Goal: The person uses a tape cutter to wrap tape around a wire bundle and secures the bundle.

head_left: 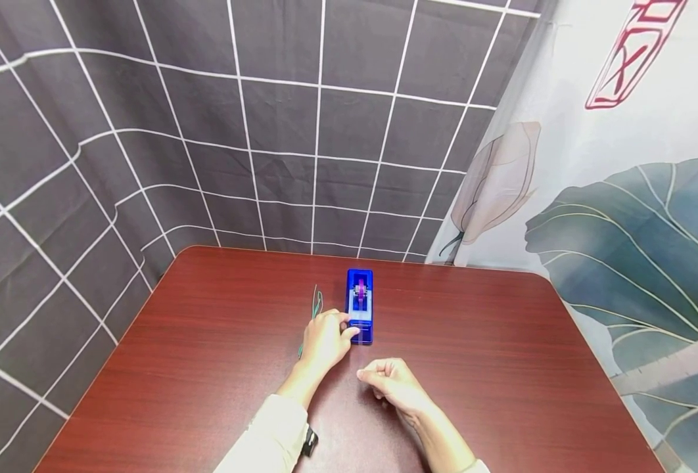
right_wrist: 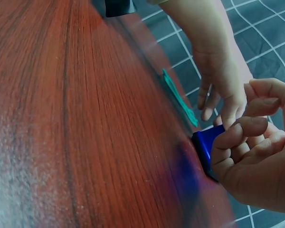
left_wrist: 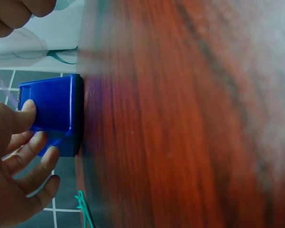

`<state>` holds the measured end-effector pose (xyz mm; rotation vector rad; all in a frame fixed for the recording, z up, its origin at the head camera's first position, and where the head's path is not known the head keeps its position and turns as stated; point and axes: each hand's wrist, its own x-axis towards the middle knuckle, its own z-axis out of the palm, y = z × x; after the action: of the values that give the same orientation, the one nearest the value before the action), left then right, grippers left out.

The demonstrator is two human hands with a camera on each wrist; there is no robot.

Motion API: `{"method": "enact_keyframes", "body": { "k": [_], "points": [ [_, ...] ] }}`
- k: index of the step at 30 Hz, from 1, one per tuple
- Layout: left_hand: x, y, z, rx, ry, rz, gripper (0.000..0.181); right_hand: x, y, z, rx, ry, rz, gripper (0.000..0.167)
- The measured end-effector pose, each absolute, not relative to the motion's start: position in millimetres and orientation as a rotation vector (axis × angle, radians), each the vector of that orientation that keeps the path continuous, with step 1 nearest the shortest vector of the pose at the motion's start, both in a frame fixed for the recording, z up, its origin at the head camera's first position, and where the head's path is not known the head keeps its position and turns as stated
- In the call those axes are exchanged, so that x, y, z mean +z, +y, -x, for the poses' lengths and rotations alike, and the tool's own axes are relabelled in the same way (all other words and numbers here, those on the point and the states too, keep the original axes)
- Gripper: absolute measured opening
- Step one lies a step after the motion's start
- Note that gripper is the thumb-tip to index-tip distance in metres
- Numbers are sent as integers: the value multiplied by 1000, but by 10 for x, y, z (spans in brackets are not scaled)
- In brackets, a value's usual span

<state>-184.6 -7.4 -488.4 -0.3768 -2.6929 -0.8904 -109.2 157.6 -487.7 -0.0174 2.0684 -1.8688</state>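
Note:
A blue tape dispenser [head_left: 361, 279] with a roll of purple tape [head_left: 361, 289] stands lengthwise on the table. My left hand [head_left: 325, 341] grips its near end, with the thumb on the front face and fingers along the left side, as the left wrist view [left_wrist: 19, 161] shows. A translucent purple strip of tape [left_wrist: 4, 88] stretches away from the dispenser's cutting edge. Nearer the body, my right hand [head_left: 399, 391] has curled fingers, thumb and forefinger pinched together at the tape's free end. The pinched end itself is too faint to make out.
Left of the dispenser lies a thin green object [head_left: 317, 303], partly hidden behind the left hand; its kind is unclear. The reddish-brown table [head_left: 491, 341] has rounded far corners. A dark gridded curtain [head_left: 278, 118] and a pale flower-printed curtain [head_left: 562, 144] hang behind it.

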Motion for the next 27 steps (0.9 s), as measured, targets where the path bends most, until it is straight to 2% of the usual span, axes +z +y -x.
{"method": "enact_keyframes", "body": {
  "k": [14,21,27],
  "points": [
    [-4864,-108,1833,-901,-2732,451,26,-4906,1593,1095,-1852,2052,74,19],
    [-4856,-170,1823,-939,-2737,530,36,-4918,1579,1099,-1832,2065,77,24],
    [-4847,-259,1837,-931,-2759,444,40,-4930,1576,1112,-1828,2071,87,25]
  ]
}}
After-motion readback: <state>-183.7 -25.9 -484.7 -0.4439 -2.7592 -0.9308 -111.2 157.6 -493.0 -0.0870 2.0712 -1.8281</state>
